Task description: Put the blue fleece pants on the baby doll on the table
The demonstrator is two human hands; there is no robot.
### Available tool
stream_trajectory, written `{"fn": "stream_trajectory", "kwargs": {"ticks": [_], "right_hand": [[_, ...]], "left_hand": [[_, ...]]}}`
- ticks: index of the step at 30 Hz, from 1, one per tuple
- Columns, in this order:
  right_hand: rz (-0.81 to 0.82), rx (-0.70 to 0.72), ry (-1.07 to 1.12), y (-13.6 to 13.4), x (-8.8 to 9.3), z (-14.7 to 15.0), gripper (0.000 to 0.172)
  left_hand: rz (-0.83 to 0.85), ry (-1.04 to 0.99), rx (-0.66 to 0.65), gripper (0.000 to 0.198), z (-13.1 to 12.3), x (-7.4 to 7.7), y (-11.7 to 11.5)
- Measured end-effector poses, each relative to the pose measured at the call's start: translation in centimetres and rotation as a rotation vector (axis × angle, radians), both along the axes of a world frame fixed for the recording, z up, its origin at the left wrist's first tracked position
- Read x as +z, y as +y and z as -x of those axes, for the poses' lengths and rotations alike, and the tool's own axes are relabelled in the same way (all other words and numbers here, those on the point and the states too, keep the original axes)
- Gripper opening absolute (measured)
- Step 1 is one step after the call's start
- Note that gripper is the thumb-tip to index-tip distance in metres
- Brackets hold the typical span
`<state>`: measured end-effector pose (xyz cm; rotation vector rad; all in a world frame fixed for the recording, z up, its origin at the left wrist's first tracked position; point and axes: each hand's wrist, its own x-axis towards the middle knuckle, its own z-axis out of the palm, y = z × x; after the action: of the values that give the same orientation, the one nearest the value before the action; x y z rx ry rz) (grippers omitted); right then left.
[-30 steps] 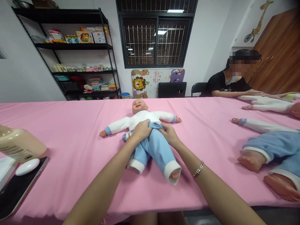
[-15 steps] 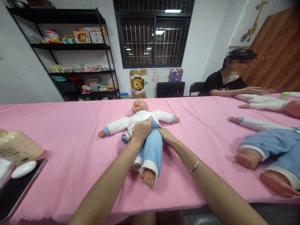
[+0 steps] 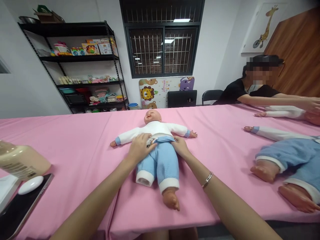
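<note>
Doll (image 3: 158,131) on its back on the pink surface (image 3: 212,140), white top (image 3: 155,127) on. Blue trousers (image 3: 167,156) up to about the hips, waistband (image 3: 165,139) bunched. One foot (image 3: 171,199) out; other cuff (image 3: 145,177) shows none, so that leg looks unfinished. Right hand (image 3: 180,146): fingers clamped on the waistband. Left hand (image 3: 138,147): touching the opposite hip, grip unclear. Bottle (image 3: 23,160) at left, fill unclear. Bucket (image 3: 133,106) behind, lidded, contents hidden.
</note>
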<state>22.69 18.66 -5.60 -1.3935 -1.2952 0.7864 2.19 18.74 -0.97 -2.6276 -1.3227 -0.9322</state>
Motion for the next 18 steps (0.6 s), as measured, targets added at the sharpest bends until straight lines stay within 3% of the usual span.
{"fn": "stream_trajectory", "kwargs": {"ticks": [3,5,7,9,12,14,18], "right_hand": [[-0.142,-0.107,-0.094,0.5,-0.6,-0.4,0.031],[-0.193,-0.018,-0.034,0.5,-0.5,-0.4,0.037],[-0.163,0.103,0.067,0.1,0.1,-0.2,0.034],[-0.101,0.188,0.125,-0.6,1.0,0.1,0.032],[-0.076,0.334,0.126,-1.8,2.2,0.7,0.039],[-0.109,0.413,0.088,-2.3,2.6,1.2,0.039],[-0.092,0.328,0.019,-2.2,2.7,1.3,0.028]], "left_hand": [[0.289,-0.313,0.128,0.051,2.9,-0.5,0.6],[0.562,-0.434,0.038,0.055,4.1,-0.5,1.1],[0.715,-0.476,-0.134,0.057,4.5,-0.4,1.4],[0.699,-0.533,-0.203,0.060,4.3,-0.2,1.4],[0.545,-0.641,-0.131,0.061,3.7,-0.2,1.3],[0.504,-0.602,-0.141,0.054,3.5,-0.1,1.2],[0.653,-0.456,-0.228,0.046,4.0,0.2,1.0]]}}
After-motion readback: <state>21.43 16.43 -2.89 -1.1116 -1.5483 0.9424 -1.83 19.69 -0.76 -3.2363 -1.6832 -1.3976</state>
